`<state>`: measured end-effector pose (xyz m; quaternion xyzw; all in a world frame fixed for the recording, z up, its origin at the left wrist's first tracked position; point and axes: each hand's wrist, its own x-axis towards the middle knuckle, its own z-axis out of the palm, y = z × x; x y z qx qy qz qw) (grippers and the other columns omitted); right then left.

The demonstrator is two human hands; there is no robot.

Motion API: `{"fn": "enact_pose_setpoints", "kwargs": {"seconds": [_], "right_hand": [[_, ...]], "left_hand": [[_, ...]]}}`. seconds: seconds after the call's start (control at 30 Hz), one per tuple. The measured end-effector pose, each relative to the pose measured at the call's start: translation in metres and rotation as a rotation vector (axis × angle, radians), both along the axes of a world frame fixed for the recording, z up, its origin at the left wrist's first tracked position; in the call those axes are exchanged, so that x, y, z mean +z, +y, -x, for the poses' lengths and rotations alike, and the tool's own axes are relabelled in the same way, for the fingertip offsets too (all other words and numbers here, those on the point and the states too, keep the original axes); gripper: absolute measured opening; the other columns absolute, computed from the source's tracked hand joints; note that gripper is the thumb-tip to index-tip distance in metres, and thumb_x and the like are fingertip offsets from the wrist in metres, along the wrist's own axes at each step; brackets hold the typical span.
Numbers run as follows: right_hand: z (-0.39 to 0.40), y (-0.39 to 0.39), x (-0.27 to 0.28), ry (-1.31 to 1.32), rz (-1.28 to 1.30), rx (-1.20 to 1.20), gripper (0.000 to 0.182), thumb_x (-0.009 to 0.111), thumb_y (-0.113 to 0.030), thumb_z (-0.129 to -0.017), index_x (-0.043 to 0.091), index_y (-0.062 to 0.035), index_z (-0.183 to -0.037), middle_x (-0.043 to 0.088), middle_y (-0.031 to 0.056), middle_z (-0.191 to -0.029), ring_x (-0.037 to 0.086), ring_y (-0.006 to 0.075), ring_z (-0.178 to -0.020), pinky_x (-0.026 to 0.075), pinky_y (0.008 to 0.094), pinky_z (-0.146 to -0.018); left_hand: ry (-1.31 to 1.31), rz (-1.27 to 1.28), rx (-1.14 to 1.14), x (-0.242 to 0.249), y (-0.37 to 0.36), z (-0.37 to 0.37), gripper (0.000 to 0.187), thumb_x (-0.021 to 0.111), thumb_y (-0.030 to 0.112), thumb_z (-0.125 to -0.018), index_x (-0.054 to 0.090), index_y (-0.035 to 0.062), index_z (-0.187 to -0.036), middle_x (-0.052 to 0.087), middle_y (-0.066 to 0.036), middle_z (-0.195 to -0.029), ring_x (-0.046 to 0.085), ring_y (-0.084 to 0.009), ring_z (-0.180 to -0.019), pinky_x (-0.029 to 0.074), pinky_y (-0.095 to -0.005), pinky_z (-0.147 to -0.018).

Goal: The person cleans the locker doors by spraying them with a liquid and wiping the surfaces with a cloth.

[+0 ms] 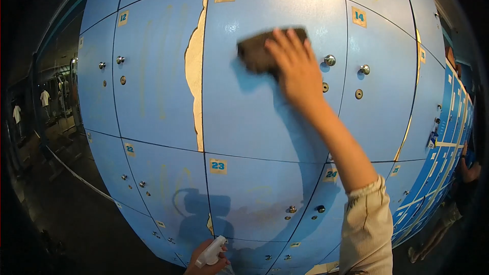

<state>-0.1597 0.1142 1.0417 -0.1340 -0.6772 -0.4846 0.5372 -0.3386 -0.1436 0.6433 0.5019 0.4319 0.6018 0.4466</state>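
Observation:
My right hand [298,71] presses a dark cloth [257,52] flat against the blue locker door [265,117] numbered 13, left of its round knob [330,60]. The cloth and fingertips are slightly blurred. Low in the view, my left hand [208,260] is wrapped round a spray bottle with a white trigger head [212,251], in front of the lower lockers. Most of the bottle is cut off by the bottom edge. Pale peeled patches [194,79] run along the left edge of door 13.
Neighbouring locker doors [379,91] carry protruding knobs and keyholes. A dark room with equipment and light shirts [45,98] lies to the left. At the far right, another person [458,183] is near more blue lockers [456,117].

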Motion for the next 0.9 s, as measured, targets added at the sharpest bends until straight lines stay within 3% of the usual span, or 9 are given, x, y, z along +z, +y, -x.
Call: {"fn": "enact_pose_setpoints", "kwargs": {"seconds": [0.07,0.13,0.2,0.33,0.4,0.53,0.6,0.7,0.9], "right_hand": [[0.013,0.016,0.051,0.16,-0.117,-0.002,0.052,0.051,-0.005,-0.084,0.056,-0.0187,-0.133,0.045,0.0094,-0.148,0.039,0.0333,-0.138,0.03,0.0536,-0.112],[0.02,0.026,0.1,0.291,-0.185,-0.06,0.045,0.054,-0.016,-0.089,0.057,-0.0247,-0.134,0.045,0.0121,-0.149,0.036,0.0362,-0.139,0.026,0.0563,-0.113],[0.022,0.027,0.136,0.356,-0.191,-0.161,0.049,0.057,-0.017,-0.088,0.051,-0.015,-0.137,0.048,0.0207,-0.141,0.041,0.0378,-0.134,0.029,0.0549,-0.111],[0.018,0.002,0.153,0.295,0.075,-0.141,0.05,0.055,-0.035,-0.09,0.053,-0.0178,-0.137,0.044,0.0216,-0.145,0.037,0.0385,-0.138,0.024,0.0563,-0.114],[0.016,0.004,0.142,0.259,0.002,-0.078,0.052,0.054,-0.041,-0.091,0.054,-0.0161,-0.136,0.044,0.0215,-0.146,0.036,0.0387,-0.138,0.022,0.0557,-0.115],[0.009,0.019,0.088,0.15,-0.04,0.032,0.042,0.057,-0.034,-0.092,0.059,-0.0279,-0.133,0.043,0.0148,-0.149,0.033,0.0372,-0.141,0.021,0.0578,-0.115],[0.005,0.002,0.033,0.074,0.066,0.078,0.048,0.059,-0.049,-0.09,0.061,-0.027,-0.132,0.041,0.0157,-0.15,0.03,0.0381,-0.142,0.017,0.0591,-0.115],[-0.002,-0.02,-0.056,-0.011,0.218,0.05,0.051,0.062,-0.048,-0.087,0.061,-0.0249,-0.132,0.041,0.0142,-0.151,0.03,0.0395,-0.142,0.019,0.0603,-0.114],[-0.017,-0.035,-0.209,-0.04,0.385,-0.087,0.056,0.065,-0.044,-0.084,0.056,-0.0269,-0.137,0.04,0.0118,-0.152,0.033,0.0371,-0.141,0.024,0.0576,-0.112]], "left_hand": [[-0.02,-0.051,0.003,-0.002,-0.001,-0.001,0.064,0.069,0.0,-0.083,0.044,0.0013,-0.141,0.058,-0.006,-0.106,0.059,-0.0148,-0.088,0.054,-0.0308,-0.075],[-0.035,-0.098,0.0,-0.003,-0.002,-0.001,0.064,0.07,0.001,-0.083,0.044,0.0014,-0.141,0.058,-0.006,-0.106,0.059,-0.0151,-0.089,0.053,-0.031,-0.076],[-0.046,-0.148,-0.011,-0.001,0.001,0.001,0.063,0.071,0.002,-0.084,0.044,0.0014,-0.142,0.059,-0.006,-0.105,0.058,-0.0154,-0.089,0.053,-0.0309,-0.076],[-0.005,-0.096,0.034,-0.02,0.0,0.012,0.065,0.071,0.001,-0.084,0.043,0.0009,-0.143,0.058,-0.007,-0.106,0.057,-0.0155,-0.09,0.052,-0.0308,-0.077],[0.022,-0.126,0.011,-0.015,0.001,0.013,0.067,0.071,0.001,-0.084,0.042,0.0007,-0.144,0.058,-0.007,-0.107,0.057,-0.0156,-0.09,0.052,-0.0309,-0.078],[-0.012,-0.062,0.042,-0.007,-0.002,0.002,0.068,0.071,0.001,-0.083,0.041,0.0,-0.144,0.057,-0.008,-0.112,0.058,-0.016,-0.089,0.052,-0.0314,-0.076],[-0.02,-0.136,0.04,-0.018,0.004,0.0,0.069,0.071,0.001,-0.083,0.041,-0.0001,-0.144,0.057,-0.008,-0.114,0.058,-0.0163,-0.087,0.052,-0.0313,-0.075],[0.125,-0.176,-0.001,-0.018,0.01,0.004,0.068,0.071,0.002,-0.083,0.041,0.0001,-0.144,0.056,-0.008,-0.119,0.058,-0.0159,-0.085,0.052,-0.031,-0.073],[0.116,-0.069,-0.045,-0.001,0.007,0.001,0.066,0.071,0.004,-0.084,0.042,0.0006,-0.144,0.059,-0.006,-0.107,0.059,-0.0137,-0.083,0.05,-0.0282,-0.071]]}}
